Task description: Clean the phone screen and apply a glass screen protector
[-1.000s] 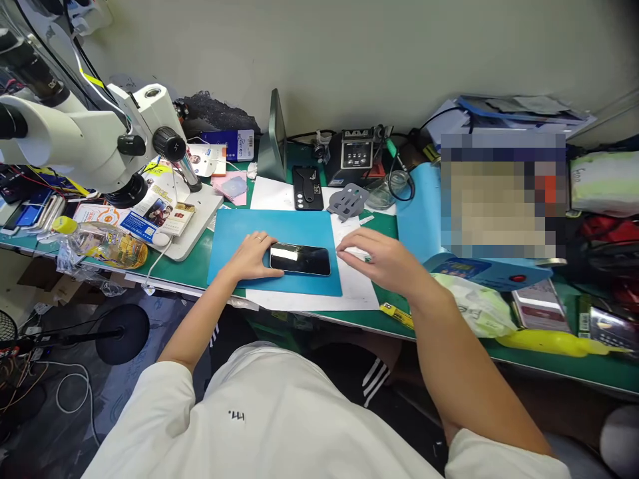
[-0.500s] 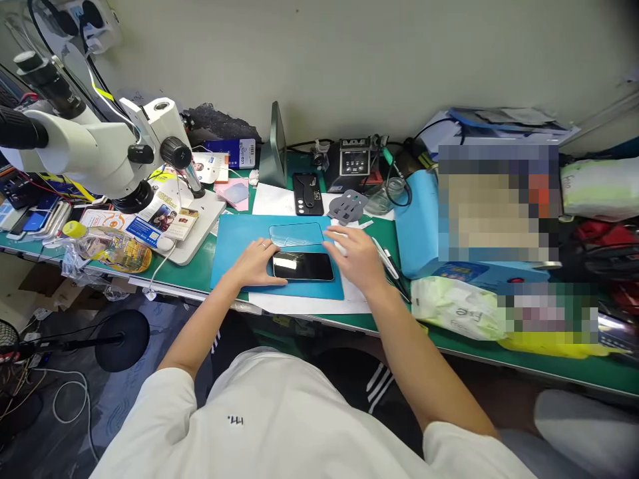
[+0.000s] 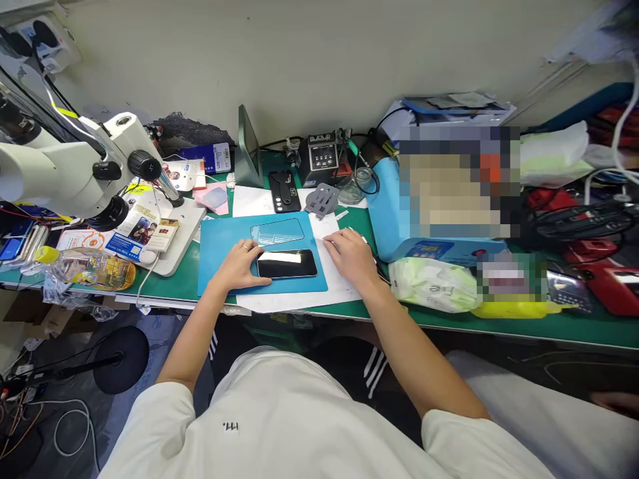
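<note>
A black phone lies screen-up on a blue mat, with a clear screen film lying flat just behind it. My left hand rests on the mat with its fingers stretched against the phone's left end. My right hand sits on the white paper right of the phone, fingers curled down; whether anything is in them is hidden.
A white microscope stands at the left over leaflets and a plastic bottle. A soldering station, a black phone case, a grey stand and a blue machine line the back. A crumpled bag lies right.
My right hand laid the clear film on the mat behind the phone, then drew back to the paper right of the phone. The left hand stayed at the phone's end. The view shifted right.
</note>
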Motion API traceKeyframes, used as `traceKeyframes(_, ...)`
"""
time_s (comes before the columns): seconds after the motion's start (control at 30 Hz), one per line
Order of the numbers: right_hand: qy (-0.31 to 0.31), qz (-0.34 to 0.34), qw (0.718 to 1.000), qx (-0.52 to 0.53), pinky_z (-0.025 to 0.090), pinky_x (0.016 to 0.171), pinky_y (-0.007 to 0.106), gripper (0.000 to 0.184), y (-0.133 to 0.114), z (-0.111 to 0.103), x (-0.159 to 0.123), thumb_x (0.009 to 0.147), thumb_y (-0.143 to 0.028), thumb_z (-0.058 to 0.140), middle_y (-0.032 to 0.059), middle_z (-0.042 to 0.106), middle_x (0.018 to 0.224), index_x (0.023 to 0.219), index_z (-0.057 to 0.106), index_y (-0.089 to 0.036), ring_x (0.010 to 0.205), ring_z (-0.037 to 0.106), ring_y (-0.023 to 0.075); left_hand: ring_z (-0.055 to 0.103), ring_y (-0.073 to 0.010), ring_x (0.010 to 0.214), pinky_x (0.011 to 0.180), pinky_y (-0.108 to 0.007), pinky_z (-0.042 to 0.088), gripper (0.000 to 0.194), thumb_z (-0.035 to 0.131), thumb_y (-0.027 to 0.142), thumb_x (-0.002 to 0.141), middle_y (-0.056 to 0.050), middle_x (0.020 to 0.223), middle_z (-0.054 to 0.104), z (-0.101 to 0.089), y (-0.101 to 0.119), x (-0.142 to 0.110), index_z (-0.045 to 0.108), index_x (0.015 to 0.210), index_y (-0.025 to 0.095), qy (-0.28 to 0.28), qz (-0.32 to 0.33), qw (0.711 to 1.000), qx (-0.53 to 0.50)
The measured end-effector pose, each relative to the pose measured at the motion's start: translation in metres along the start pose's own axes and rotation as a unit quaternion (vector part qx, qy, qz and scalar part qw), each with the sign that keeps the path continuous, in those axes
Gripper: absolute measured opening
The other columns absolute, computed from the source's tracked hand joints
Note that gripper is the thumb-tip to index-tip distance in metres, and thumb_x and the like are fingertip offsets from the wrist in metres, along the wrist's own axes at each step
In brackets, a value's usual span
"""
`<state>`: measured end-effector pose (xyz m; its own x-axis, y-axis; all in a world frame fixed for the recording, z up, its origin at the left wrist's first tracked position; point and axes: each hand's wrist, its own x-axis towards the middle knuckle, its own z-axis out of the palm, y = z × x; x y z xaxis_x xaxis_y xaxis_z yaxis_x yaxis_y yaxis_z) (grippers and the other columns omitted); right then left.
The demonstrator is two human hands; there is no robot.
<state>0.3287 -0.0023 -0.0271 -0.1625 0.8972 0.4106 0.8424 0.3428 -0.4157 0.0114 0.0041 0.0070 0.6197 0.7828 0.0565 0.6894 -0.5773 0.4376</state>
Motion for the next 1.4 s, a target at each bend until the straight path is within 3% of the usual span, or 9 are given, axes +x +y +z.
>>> traceKeyframes(0.17, -0.035, -0.071, 0.996, 0.047, 0.057, 0.094, 0.047, 0.033, -0.044, -0.008, -0.027, 0.105, -0.034, 0.047, 0.0121, 0.076, 0.112, 0.113, 0.076, -0.021, 0.105, 0.069, 0.0277, 0.053, -0.0321, 0.113, 0.101, -0.048, 0.048, 0.069, 0.083, 0.059, 0.075, -0.011, 0.124, 0.057, -0.001, -0.001, 0.002, 0.059, 0.128, 0.02, 0.0, -0.005, 1.0, -0.004)
traceKeyframes(0.27, -0.033, -0.084, 0.994, 0.054, 0.056, 0.103, 0.049, 0.036, -0.065, -0.009, -0.051, 0.106, -0.034, 0.047, 0.0135, 0.073, 0.128, 0.127, 0.072, -0.019, 0.123, 0.066, 0.0295, 0.053, -0.0326, 0.113, 0.101, -0.049, 0.049, 0.072, 0.084, 0.059, 0.074, -0.011, 0.122, 0.057, -0.001, -0.001, 0.003, 0.059, 0.13, 0.022, 0.002, -0.013, 1.0, -0.003)
traceKeyframes(0.37, -0.027, -0.073, 0.996, 0.047, 0.048, 0.117, 0.051, 0.048, -0.077, -0.006, -0.066, 0.107, -0.035, 0.044, 0.017, 0.061, 0.149, 0.149, 0.056, -0.014, 0.145, 0.052, 0.0303, 0.054, -0.0328, 0.113, 0.1, -0.048, 0.05, 0.072, 0.084, 0.06, 0.073, -0.01, 0.121, 0.057, -0.002, -0.001, 0.004, 0.059, 0.13, 0.023, -0.002, -0.014, 1.0, -0.007)
traceKeyframes(0.5, -0.141, -0.06, 0.988, 0.004, 0.037, 0.124, 0.058, 0.078, -0.083, 0.009, -0.061, 0.105, -0.054, 0.042, 0.0232, 0.035, 0.167, 0.165, 0.025, -0.007, 0.157, 0.03, 0.0361, 0.054, -0.0331, 0.113, 0.099, -0.049, 0.05, 0.072, 0.084, 0.06, 0.074, -0.011, 0.121, 0.057, -0.002, -0.002, 0.005, 0.059, 0.129, 0.021, 0.001, -0.009, 1.0, -0.006)
traceKeyframes(0.6, -0.206, -0.026, 0.978, -0.019, 0.031, 0.125, 0.061, 0.085, -0.083, 0.017, -0.049, 0.105, -0.059, 0.033, 0.0247, 0.021, 0.171, 0.167, 0.014, -0.004, 0.16, 0.019, 0.0377, 0.055, -0.0328, 0.112, 0.098, -0.048, 0.05, 0.069, 0.083, 0.059, 0.075, -0.011, 0.121, 0.058, -0.001, -0.002, 0.004, 0.06, 0.128, 0.021, 0.004, -0.006, 1.0, -0.006)
traceKeyframes(0.87, -0.218, -0.042, 0.975, -0.01, 0.03, 0.127, 0.058, 0.088, -0.083, 0.007, -0.073, 0.104, -0.063, 0.032, 0.0222, 0.016, 0.173, 0.168, 0.005, -0.008, 0.161, 0.014, 0.0354, 0.055, -0.0324, 0.113, 0.099, -0.047, 0.05, 0.066, 0.082, 0.059, 0.076, -0.01, 0.122, 0.058, -0.002, -0.003, 0.004, 0.06, 0.127, 0.022, 0.006, -0.007, 1.0, -0.003)
traceKeyframes(1.13, -0.236, -0.039, 0.97, 0.039, 0.028, 0.127, 0.059, 0.088, -0.074, 0.007, -0.037, 0.103, -0.066, 0.032, 0.0222, 0.019, 0.172, 0.167, 0.016, -0.009, 0.161, 0.014, 0.0346, 0.055, -0.0317, 0.115, 0.099, -0.046, 0.049, 0.065, 0.082, 0.06, 0.075, -0.008, 0.119, 0.058, -0.005, -0.003, 0.01, 0.059, 0.124, 0.024, -0.001, -0.014, 1.0, -0.013)
traceKeyframes(1.4, -0.221, -0.082, 0.971, 0.047, 0.028, 0.128, 0.055, 0.082, -0.078, -0.001, -0.059, 0.105, -0.062, 0.034, 0.0201, 0.024, 0.171, 0.166, 0.021, -0.009, 0.16, 0.02, 0.031, 0.055, -0.0308, 0.11, 0.096, -0.045, 0.049, 0.061, 0.075, 0.059, 0.081, -0.01, 0.119, 0.058, -0.007, -0.001, 0.01, 0.056, 0.124, 0.02, -0.006, 0.001, 0.999, 0.034)
